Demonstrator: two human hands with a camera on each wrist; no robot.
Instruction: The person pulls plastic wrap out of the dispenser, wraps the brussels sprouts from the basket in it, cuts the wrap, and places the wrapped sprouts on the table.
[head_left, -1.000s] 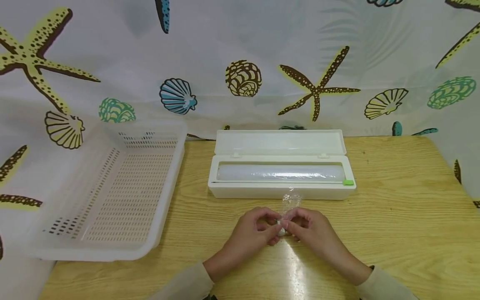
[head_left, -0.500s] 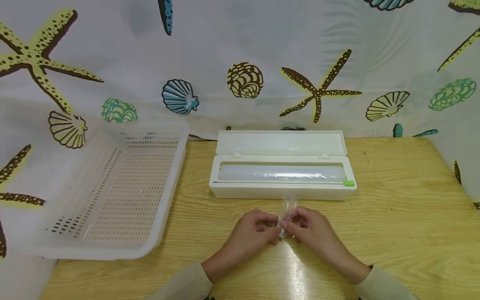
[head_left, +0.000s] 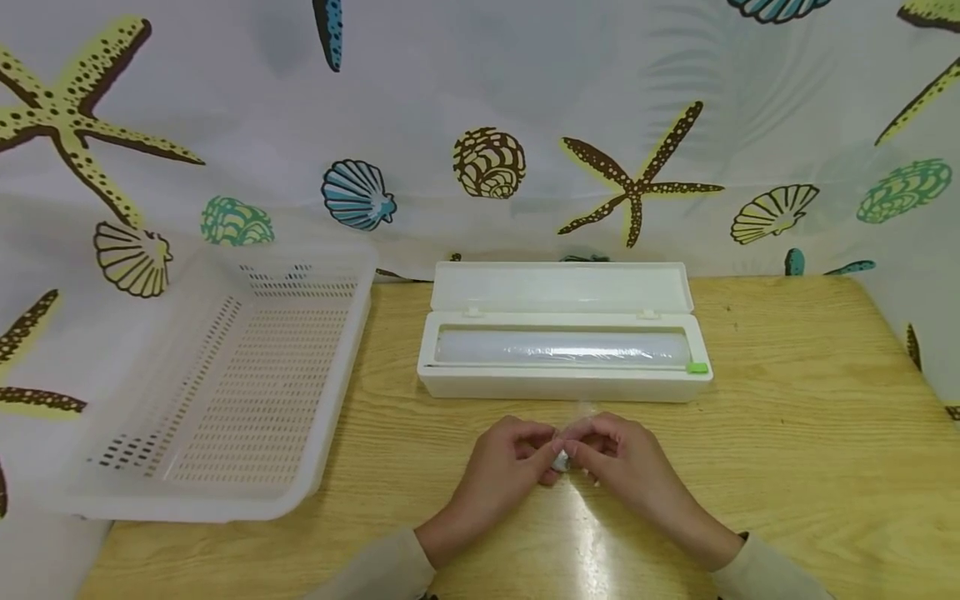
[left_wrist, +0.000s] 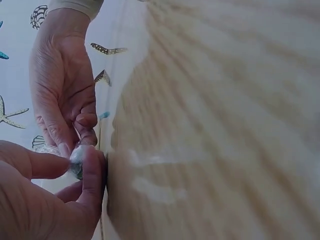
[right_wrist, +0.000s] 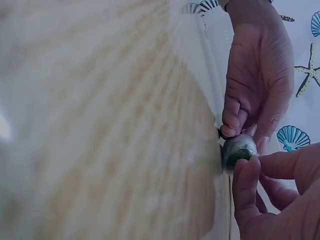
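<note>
A small roundish bundle [head_left: 562, 461], wrapped in clear plastic film, sits between my two hands just above or on the table. Green and whitish patches show through its film in the right wrist view [right_wrist: 239, 151]; what lies inside cannot be told. My left hand [head_left: 504, 462] pinches the bundle from the left between thumb and fingers. From the right, my right hand [head_left: 628, 463] pinches it the same way. A short, faint tail of film [head_left: 585, 408] sticks out beyond the fingertips toward the white box. Fingers cover much of the bundle.
Behind my hands lies a long white box [head_left: 562, 389], its lid [head_left: 562, 287] tipped back, holding a roll of plastic film [head_left: 562, 347]. A green slider [head_left: 697, 367] sits at its right end. A white plastic basket [head_left: 330, 400] stands at left on the wooden table [head_left: 795, 433].
The film tail beyond the fingers has grown shorter as the bundle turns between the fingertips. Both hands keep their hold in nearly the same place.
</note>
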